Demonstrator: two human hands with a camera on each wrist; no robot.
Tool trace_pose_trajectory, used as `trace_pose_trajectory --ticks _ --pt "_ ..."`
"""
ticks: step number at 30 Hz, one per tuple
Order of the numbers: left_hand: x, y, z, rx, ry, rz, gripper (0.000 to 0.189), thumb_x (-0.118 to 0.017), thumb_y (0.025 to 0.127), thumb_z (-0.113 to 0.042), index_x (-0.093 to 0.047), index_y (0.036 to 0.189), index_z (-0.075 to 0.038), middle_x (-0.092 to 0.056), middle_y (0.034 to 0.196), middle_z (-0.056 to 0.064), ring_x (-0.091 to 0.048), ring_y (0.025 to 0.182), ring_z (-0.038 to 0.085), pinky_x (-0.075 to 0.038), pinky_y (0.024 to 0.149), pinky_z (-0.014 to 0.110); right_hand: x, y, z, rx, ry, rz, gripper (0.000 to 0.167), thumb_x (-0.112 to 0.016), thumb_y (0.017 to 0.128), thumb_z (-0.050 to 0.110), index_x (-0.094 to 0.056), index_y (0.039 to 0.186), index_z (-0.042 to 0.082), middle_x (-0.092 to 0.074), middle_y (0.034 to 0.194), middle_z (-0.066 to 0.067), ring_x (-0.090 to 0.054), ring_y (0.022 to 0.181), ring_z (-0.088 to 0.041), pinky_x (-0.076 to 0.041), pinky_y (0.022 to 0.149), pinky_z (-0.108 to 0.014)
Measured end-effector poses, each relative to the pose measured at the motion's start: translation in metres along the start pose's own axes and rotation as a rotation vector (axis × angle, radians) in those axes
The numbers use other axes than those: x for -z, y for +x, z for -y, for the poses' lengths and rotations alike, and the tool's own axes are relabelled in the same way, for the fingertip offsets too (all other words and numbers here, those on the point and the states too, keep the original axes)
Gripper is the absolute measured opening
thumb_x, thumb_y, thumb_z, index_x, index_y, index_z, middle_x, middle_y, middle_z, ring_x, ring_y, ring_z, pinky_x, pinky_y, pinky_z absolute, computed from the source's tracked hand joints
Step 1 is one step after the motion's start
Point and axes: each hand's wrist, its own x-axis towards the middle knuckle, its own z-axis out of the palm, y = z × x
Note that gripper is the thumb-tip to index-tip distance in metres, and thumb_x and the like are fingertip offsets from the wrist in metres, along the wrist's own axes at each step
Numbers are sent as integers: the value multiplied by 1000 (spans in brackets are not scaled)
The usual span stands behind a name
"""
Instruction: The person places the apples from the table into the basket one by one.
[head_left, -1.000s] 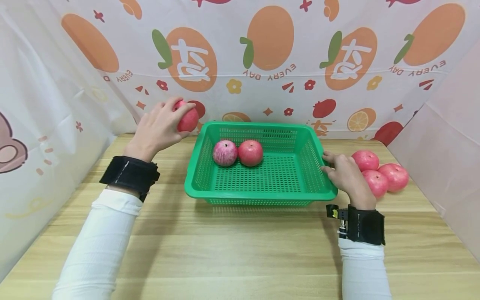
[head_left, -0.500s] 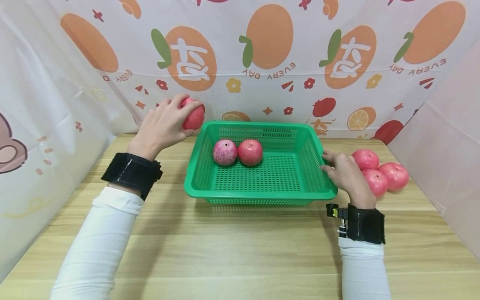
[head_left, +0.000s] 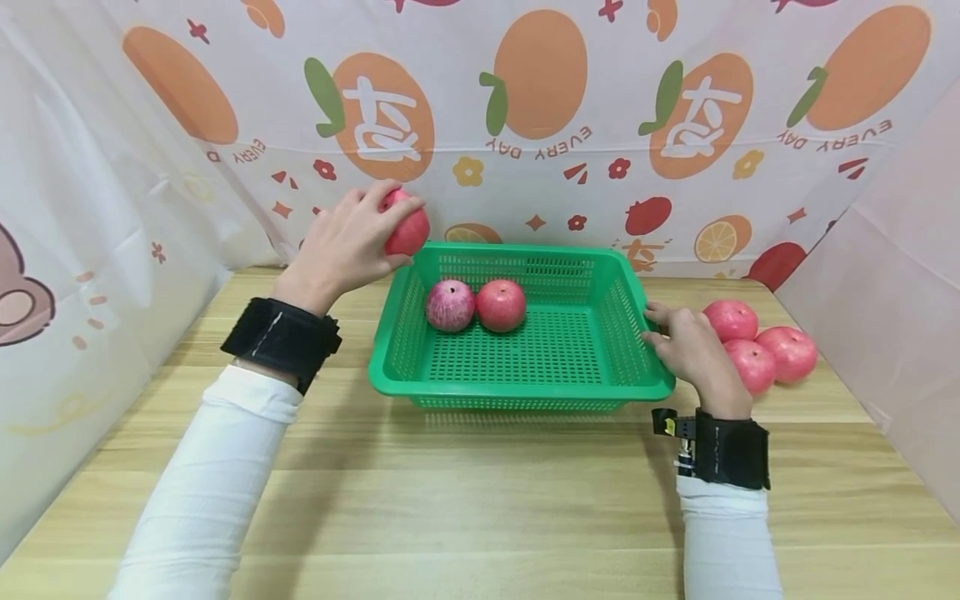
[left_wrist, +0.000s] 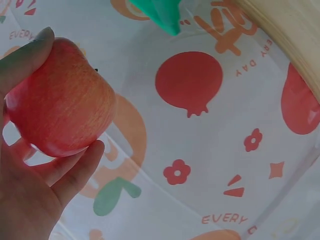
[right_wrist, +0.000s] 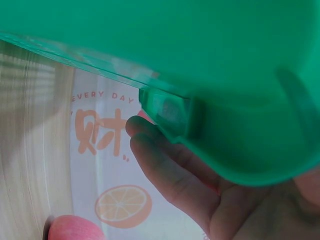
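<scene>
My left hand (head_left: 347,242) grips a red apple (head_left: 407,223), raised above the basket's back left corner. In the left wrist view, the thumb lies on one side of the apple (left_wrist: 62,100) and the fingers on the other. A green plastic basket (head_left: 513,392) sits on the table, holding a streaked purplish-red apple (head_left: 450,307) and a plain red apple (head_left: 501,306) side by side. My right hand (head_left: 686,348) holds the basket's right rim; in the right wrist view its fingers (right_wrist: 172,182) bend beneath the rim (right_wrist: 240,175).
Three more apples lie clustered on the table right of my right hand, one at the back (head_left: 731,321), one in front (head_left: 752,367) and one farther right (head_left: 787,354). A fruit-printed cloth (head_left: 540,192) hangs behind the wooden table (head_left: 480,500), with pale cloth at both sides.
My left hand has moved rightward and slightly up with its apple, from left of the basket to over its back left corner. The right hand and basket have stayed still.
</scene>
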Motion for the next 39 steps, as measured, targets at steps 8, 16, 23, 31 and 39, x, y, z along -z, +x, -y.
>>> trace_pose_trajectory --ticks 8,16,23,31,39 --pt "-2 8 -7 -25 12 -6 71 -89 77 -18 -57 141 -12 -48 143 23 -55 112 51 -55 73 66 2 1 0 4 -5 -1 43 -61 100 0 -49 136 -20 -42 148 -32 -52 125 -53 -52 92 -57" --pt "-8 11 -15 -45 3 14 68 -87 79 -19 -57 140 -14 -48 143 22 -55 111 50 -56 73 65 0 1 0 -9 7 14 44 -60 100 0 -49 137 -19 -41 149 -31 -51 126 -52 -50 93 -57" --pt "-9 15 -20 -75 -7 -2 65 -86 80 -19 -58 138 -13 -49 139 22 -55 110 49 -56 73 64 1 1 1 -7 3 6 44 -61 100 0 -49 137 -19 -41 149 -31 -52 126 -52 -51 93 -57" --pt "-12 20 -26 -108 -20 -4 65 -87 79 -17 -58 137 -13 -50 138 23 -56 108 50 -56 75 62 1 2 0 -3 -1 2 44 -62 99 1 -49 137 -19 -41 148 -32 -52 125 -52 -51 92 -57" --pt "-16 25 -31 -132 -33 7 66 -88 79 -19 -58 138 -12 -50 136 23 -57 108 49 -57 75 59 0 1 1 -12 9 5 44 -61 99 0 -49 137 -19 -41 149 -31 -52 125 -52 -52 92 -56"
